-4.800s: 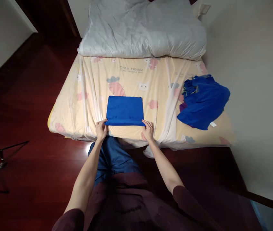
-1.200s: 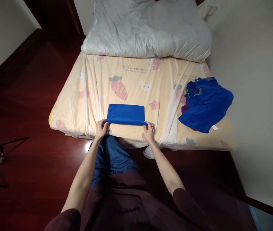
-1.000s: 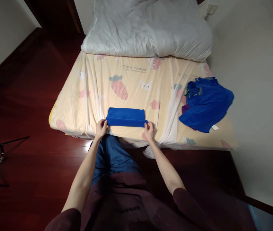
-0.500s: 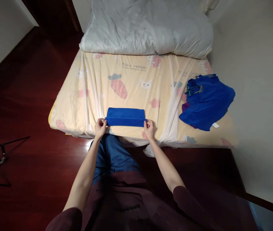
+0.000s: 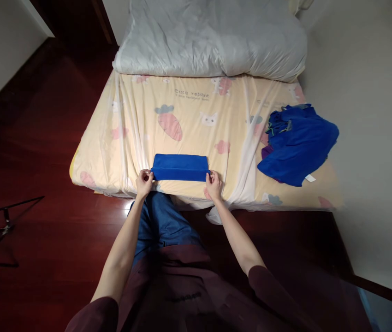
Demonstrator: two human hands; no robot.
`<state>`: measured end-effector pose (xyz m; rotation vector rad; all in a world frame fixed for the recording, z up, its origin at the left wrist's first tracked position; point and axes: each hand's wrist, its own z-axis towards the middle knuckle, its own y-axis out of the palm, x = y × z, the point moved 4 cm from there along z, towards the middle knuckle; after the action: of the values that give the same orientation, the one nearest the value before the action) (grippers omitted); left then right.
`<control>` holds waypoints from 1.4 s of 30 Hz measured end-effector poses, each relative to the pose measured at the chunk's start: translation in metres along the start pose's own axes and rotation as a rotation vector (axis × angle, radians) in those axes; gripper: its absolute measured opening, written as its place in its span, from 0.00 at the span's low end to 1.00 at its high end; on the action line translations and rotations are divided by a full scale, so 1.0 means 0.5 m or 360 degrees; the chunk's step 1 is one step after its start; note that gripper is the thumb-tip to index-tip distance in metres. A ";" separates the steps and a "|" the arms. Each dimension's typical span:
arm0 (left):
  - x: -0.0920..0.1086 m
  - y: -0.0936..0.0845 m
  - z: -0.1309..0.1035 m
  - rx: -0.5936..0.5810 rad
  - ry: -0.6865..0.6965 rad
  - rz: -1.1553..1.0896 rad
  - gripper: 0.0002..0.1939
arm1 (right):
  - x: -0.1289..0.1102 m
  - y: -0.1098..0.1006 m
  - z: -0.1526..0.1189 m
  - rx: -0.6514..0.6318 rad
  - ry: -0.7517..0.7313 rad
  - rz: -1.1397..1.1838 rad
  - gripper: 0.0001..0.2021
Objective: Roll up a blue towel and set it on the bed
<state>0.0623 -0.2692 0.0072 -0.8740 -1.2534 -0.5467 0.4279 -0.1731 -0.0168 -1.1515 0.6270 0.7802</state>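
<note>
A blue cloth [image 5: 181, 167], folded into a long narrow rectangle, lies near the front edge of the bed. A crease runs along its length, with a flap turned over on the near side. My left hand [image 5: 144, 183] pinches its left end between thumb and fingers. At the opposite end my right hand [image 5: 214, 184] pinches the corner in the same way. Whether the cloth is a garment or a plain piece of fabric, I cannot tell. To the right lies a loose heap of blue clothes [image 5: 301, 145], with some purple showing beneath and a white tag at its edge.
The bed [image 5: 189, 124] has a yellow sheet printed with rabbits and carrots under a thin translucent cover. A thick grey-white quilt [image 5: 210, 41] is heaped at its far side. Black tripod legs [image 5: 5, 229] stand on the dark red floor at left. A wall [image 5: 365, 115] borders the right.
Both hands keep their pinch on the ends of the folded blue cloth, with almost no movement. The view has shifted very slightly.
</note>
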 end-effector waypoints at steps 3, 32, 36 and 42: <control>0.004 0.000 -0.001 0.0012 0.0000 0.0014 0.12 | 0.001 0.002 0.000 -0.0001 0.0006 0.0003 0.21; 0.003 -0.003 -0.005 0.0161 0.0119 0.0207 0.12 | -0.004 -0.003 -0.003 0.0092 -0.0094 -0.0066 0.18; 0.001 -0.004 -0.009 0.0196 0.0241 0.0230 0.10 | -0.012 -0.004 -0.009 0.0089 -0.0294 -0.0072 0.16; 0.002 0.004 -0.010 0.0037 0.0398 0.0230 0.09 | -0.018 0.000 -0.009 -0.0048 -0.0375 -0.0049 0.18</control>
<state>0.0671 -0.2722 0.0074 -0.8413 -0.9601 -0.5080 0.4226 -0.1792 -0.0111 -1.0748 0.4012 0.8861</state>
